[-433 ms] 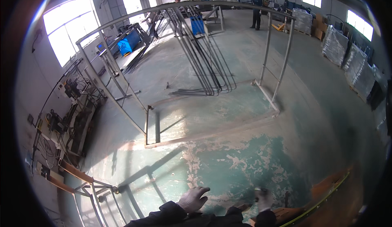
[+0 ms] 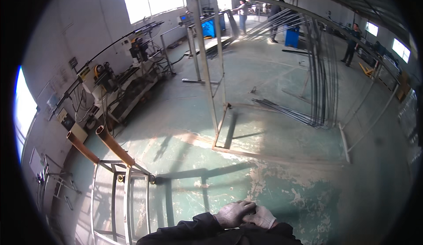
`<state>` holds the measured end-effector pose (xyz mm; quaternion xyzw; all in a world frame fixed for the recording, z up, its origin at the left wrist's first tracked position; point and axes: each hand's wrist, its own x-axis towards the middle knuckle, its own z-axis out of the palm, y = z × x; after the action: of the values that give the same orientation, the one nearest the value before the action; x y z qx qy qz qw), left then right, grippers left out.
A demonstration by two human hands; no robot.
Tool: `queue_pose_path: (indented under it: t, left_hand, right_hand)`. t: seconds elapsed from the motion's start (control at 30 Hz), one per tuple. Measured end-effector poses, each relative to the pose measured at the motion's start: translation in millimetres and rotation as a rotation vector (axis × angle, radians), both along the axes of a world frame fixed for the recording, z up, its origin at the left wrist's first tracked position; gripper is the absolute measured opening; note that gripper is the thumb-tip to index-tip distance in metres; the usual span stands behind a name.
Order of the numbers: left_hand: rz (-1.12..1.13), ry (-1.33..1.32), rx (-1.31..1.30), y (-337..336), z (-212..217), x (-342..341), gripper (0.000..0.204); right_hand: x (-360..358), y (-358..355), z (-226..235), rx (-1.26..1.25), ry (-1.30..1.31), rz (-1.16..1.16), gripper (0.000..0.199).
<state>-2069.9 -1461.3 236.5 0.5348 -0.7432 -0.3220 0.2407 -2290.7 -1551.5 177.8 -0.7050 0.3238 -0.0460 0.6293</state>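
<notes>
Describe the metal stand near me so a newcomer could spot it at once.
Find the tall frame. The stand is nearer, at the picture's lower left, left of the left hand. Unlike the frame, it has two brown tubes slanting up from its top.

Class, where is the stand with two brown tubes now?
In the head view, the stand is at lower left, left of the gloved hands.
</notes>
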Motion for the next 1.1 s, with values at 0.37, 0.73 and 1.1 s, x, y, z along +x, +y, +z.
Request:
queue_pose_path:
  t: [0.37, 0.73, 1.1]
  left_hand:
    - [0.669, -0.084, 0.247, -93, -18, 304, 0.07]
    - [0.931, 0.237, 0.259, -213, -27, 621, 0.069]
    - [0.711, 0.187, 0.456, -433, 11, 990, 0.077]
  right_hand:
    - [363, -173, -29, 0.433, -0.075, 0.342, 0.059]
    - [726, -325, -8, 0.387, 0.076, 0.283, 0.042]
    - [1044, -496, 25, 0.426, -0.034, -0.031, 0.041]
